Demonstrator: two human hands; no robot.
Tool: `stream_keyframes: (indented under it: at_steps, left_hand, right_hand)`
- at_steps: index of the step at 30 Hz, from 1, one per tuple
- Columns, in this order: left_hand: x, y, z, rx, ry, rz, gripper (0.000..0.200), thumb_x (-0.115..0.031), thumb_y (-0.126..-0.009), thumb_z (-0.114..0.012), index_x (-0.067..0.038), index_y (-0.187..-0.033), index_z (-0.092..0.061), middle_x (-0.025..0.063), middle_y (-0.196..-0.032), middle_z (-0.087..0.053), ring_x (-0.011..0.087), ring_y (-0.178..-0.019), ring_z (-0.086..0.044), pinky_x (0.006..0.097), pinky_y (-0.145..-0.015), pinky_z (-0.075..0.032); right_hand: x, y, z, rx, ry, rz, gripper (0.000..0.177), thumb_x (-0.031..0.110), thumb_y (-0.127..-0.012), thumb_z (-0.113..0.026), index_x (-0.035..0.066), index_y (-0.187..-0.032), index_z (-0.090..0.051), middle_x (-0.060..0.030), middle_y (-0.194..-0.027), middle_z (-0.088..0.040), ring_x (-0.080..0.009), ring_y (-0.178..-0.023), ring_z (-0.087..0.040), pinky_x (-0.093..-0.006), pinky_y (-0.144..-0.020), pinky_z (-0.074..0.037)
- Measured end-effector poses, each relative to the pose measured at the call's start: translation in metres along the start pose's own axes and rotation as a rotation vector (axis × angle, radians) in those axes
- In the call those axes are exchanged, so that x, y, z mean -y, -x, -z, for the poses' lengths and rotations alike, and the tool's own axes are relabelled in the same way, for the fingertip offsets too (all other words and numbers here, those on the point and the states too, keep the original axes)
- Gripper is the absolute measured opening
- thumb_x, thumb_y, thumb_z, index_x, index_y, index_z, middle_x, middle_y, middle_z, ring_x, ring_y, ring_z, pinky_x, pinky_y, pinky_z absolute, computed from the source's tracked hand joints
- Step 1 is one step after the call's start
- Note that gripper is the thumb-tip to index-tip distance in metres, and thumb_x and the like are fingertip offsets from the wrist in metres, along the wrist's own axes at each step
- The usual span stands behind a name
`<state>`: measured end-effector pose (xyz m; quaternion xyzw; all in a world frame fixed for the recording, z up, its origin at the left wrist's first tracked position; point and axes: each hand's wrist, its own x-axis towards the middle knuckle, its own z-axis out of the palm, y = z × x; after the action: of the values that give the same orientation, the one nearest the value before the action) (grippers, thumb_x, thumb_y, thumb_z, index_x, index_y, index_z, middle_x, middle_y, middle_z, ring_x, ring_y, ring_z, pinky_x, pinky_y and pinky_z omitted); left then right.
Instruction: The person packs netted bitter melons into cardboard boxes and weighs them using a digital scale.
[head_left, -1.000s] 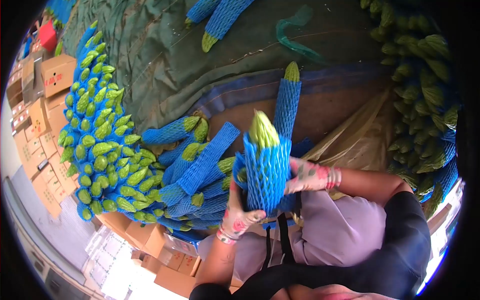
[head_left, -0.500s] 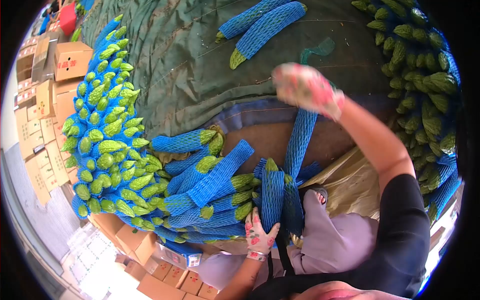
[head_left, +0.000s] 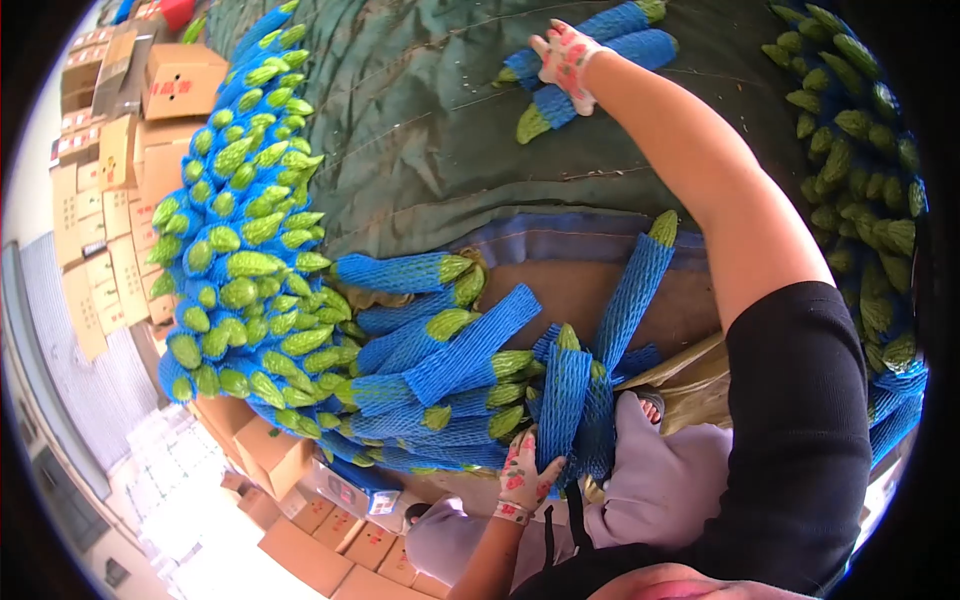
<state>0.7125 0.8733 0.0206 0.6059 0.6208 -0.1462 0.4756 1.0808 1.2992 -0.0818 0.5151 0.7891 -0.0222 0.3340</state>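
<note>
My left hand (head_left: 525,478), in a floral-printed glove, grips the lower end of an upright bitter melon in a blue foam net (head_left: 564,400). Its green tip pokes out at the top. Farther off, my gloved right hand (head_left: 568,62) rests over two netted bitter melons (head_left: 628,48) lying on the green tarp, its fingers spread. Between my hands another netted bitter melon (head_left: 632,300) leans up and to the right, touched by neither. Left of my left hand, several more sleeved melons (head_left: 440,375) lie heaped, with an empty-looking net sleeve (head_left: 480,335) across them.
A tall stack of netted bitter melons (head_left: 240,250) rises on the left, and another stack (head_left: 865,180) on the right. Cardboard boxes (head_left: 180,85) stand beyond the left stack; more boxes (head_left: 330,540) sit low left. Green tarp (head_left: 420,130) covers the far side.
My right hand has moved away and up to the two melons on the tarp. The leaning melon, whose top it covered before, now shows its green tip. My left hand stays at its melon.
</note>
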Motion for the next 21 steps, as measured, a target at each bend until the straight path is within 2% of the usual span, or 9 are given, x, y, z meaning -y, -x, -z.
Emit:
stream_keyframes:
  at_steps: [4, 8, 10, 12, 14, 16, 18, 19, 21]
  left_hand:
    - [0.001, 0.005, 0.007, -0.103, 0.051, -0.118, 0.07, -0.034, -0.08, -0.069, -0.002, -0.136, -0.04, 0.0239, -0.131, -0.045, 0.0392, -0.122, -0.043, 0.0437, -0.104, -0.034]
    - [0.017, 0.016, 0.008, -0.107, 0.115, -0.098, 0.065, -0.029, -0.081, -0.068, -0.002, -0.133, -0.042, 0.0231, -0.13, -0.046, 0.0384, -0.121, -0.044, 0.0426, -0.102, -0.036]
    - [0.029, 0.018, 0.009, -0.094, 0.033, -0.206, 0.062, -0.027, -0.08, -0.067, -0.002, -0.132, -0.043, 0.0215, -0.13, -0.047, 0.0378, -0.119, -0.046, 0.0414, -0.101, -0.038]
    - [0.025, 0.023, 0.02, -0.119, 0.057, -0.217, 0.059, -0.025, -0.081, -0.066, -0.003, -0.132, -0.044, 0.0205, -0.13, -0.048, 0.0378, -0.119, -0.046, 0.0416, -0.1, -0.039]
    - [0.025, 0.028, 0.035, -0.148, 0.117, -0.335, 0.055, -0.023, -0.083, -0.063, -0.003, -0.131, -0.044, 0.0202, -0.13, -0.048, 0.0377, -0.118, -0.047, 0.0398, -0.099, -0.041]
    - [0.029, 0.034, 0.045, -0.13, 0.287, -0.34, 0.054, -0.026, -0.089, -0.059, -0.003, -0.135, -0.041, 0.0177, -0.134, -0.047, 0.033, -0.121, -0.048, 0.037, -0.099, -0.04]
    - [0.021, 0.038, 0.059, 0.137, 1.247, -0.209, 0.059, -0.033, -0.094, -0.054, -0.002, -0.14, -0.034, 0.0134, -0.137, -0.046, 0.0251, -0.123, -0.048, 0.0343, -0.1, -0.04]
    - [0.017, 0.039, 0.068, 0.252, 1.462, -0.229, 0.065, -0.038, -0.096, -0.051, -0.002, -0.144, -0.026, 0.0116, -0.138, -0.044, 0.0177, -0.123, -0.047, 0.0324, -0.102, -0.038]
    - [0.024, 0.033, 0.073, 0.376, 1.706, -0.16, 0.068, -0.039, -0.095, -0.053, -0.003, -0.145, -0.026, 0.0128, -0.138, -0.044, 0.0174, -0.124, -0.046, 0.0314, -0.102, -0.037]
  right_hand:
    - [0.0, 0.027, -0.018, -0.211, -0.096, 0.064, 0.059, 0.036, -0.046, -0.079, 0.016, -0.101, -0.068, -0.0206, -0.14, -0.035, -0.0378, -0.125, -0.04, -0.0451, -0.109, -0.028]
    - [0.004, 0.098, -0.01, -0.501, -0.434, 0.011, 0.056, 0.015, -0.05, -0.079, 0.008, -0.104, -0.065, -0.0214, -0.139, -0.035, -0.0413, -0.126, -0.038, -0.0432, -0.108, -0.032]
    - [0.02, 0.139, 0.003, -0.667, -0.527, -0.137, 0.057, 0.014, -0.051, -0.078, 0.007, -0.106, -0.063, -0.0228, -0.139, -0.035, -0.0414, -0.126, -0.038, -0.0451, -0.107, -0.033]
    - [0.031, 0.175, 0.007, -0.898, -0.475, -0.101, 0.055, 0.016, -0.055, -0.079, 0.005, -0.106, -0.062, -0.0234, -0.137, -0.037, -0.0412, -0.121, -0.044, -0.0439, -0.102, -0.039]
    - [0.057, 0.225, 0.026, -0.955, -0.6, 0.038, 0.052, 0.02, -0.059, -0.078, 0.003, -0.105, -0.06, -0.0221, -0.128, -0.043, -0.0395, -0.11, -0.051, -0.0423, -0.094, -0.045]
    - [0.102, 0.27, 0.048, -0.877, -0.973, 0.168, 0.048, 0.022, -0.061, -0.077, 0.003, -0.101, -0.059, -0.0189, -0.115, -0.052, -0.0377, -0.102, -0.054, -0.0442, -0.088, -0.047]
    - [0.155, 0.296, 0.071, -0.686, -1.313, 0.351, 0.042, 0.022, -0.063, -0.074, 0.004, -0.097, -0.059, -0.0167, -0.108, -0.055, -0.0359, -0.097, -0.055, -0.046, -0.085, -0.047]
    - [0.183, 0.303, 0.082, -0.564, -1.389, 0.476, 0.039, 0.022, -0.064, -0.072, 0.004, -0.096, -0.059, -0.0162, -0.108, -0.055, -0.0351, -0.096, -0.056, -0.0462, -0.084, -0.047]
    - [0.238, 0.299, 0.099, -0.576, -1.014, 0.94, 0.034, 0.024, -0.063, -0.068, 0.006, -0.091, -0.059, -0.0141, -0.104, -0.054, -0.0321, -0.094, -0.055, -0.0455, -0.086, -0.046]
